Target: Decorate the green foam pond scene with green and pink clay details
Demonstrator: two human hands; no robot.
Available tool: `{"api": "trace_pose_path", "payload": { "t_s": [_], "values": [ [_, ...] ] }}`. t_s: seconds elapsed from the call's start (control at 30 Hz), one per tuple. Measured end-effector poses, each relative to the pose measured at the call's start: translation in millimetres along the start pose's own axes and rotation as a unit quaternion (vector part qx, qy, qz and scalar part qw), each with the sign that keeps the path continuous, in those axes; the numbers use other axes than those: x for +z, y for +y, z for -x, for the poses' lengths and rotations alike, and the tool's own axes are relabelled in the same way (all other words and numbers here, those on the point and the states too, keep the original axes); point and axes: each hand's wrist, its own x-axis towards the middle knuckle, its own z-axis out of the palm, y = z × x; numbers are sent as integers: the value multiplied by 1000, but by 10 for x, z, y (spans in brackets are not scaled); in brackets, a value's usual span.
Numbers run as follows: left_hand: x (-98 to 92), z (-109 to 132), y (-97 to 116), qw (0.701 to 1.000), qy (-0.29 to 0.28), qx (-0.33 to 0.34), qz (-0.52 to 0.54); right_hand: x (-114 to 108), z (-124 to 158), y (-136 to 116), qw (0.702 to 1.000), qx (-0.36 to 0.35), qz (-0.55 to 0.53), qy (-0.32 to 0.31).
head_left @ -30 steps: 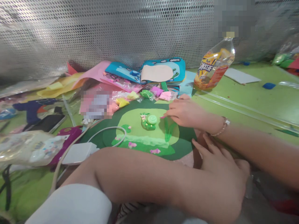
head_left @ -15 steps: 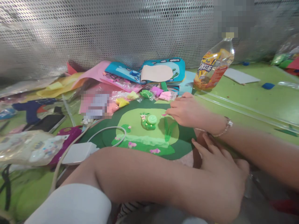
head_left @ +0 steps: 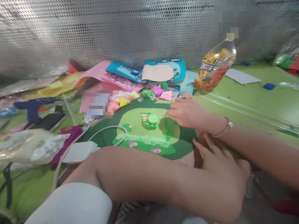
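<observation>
Two hands out: right hand [head_left: 187, 112], grip pinched together, sits at three o'clock of the clay snail [head_left: 150, 121]. Left hand [head_left: 221, 174] lies flat, grip apart.

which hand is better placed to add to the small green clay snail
Likely right: the right hand sits beside the small green clay snail on the light green felt oval, fingertips toward it; the left hand lies nearer the body.

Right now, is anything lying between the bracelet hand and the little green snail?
Nothing visible. Only bare light-green felt separates the right hand from the snail; the green grass blades lie just nearer the camera, beside that gap.
</observation>
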Motion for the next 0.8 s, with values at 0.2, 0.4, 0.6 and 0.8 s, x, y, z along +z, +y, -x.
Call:
{"api": "trace_pose_path", "payload": {
  "t_s": [0.2, 0.4, 0.6, 0.8],
  "values": [
    [-35, 2, -20, 1000, -9, -1, 0, 16, 12, 11, 1000, -10, 6, 6],
    [-37, 5, -14, 1000, -25, 5, -6, -2, 13, 12, 1000, -9, 7, -3],
    [-29, 9, -7, 1000, -21, 0, -4, -43, 2, -7, 1000, -5, 14, -19],
    [-34, -7, -9, 1000, -29, 9, 5, -57, 2, -31, 999, 2, 13, -35]
  ]
}}
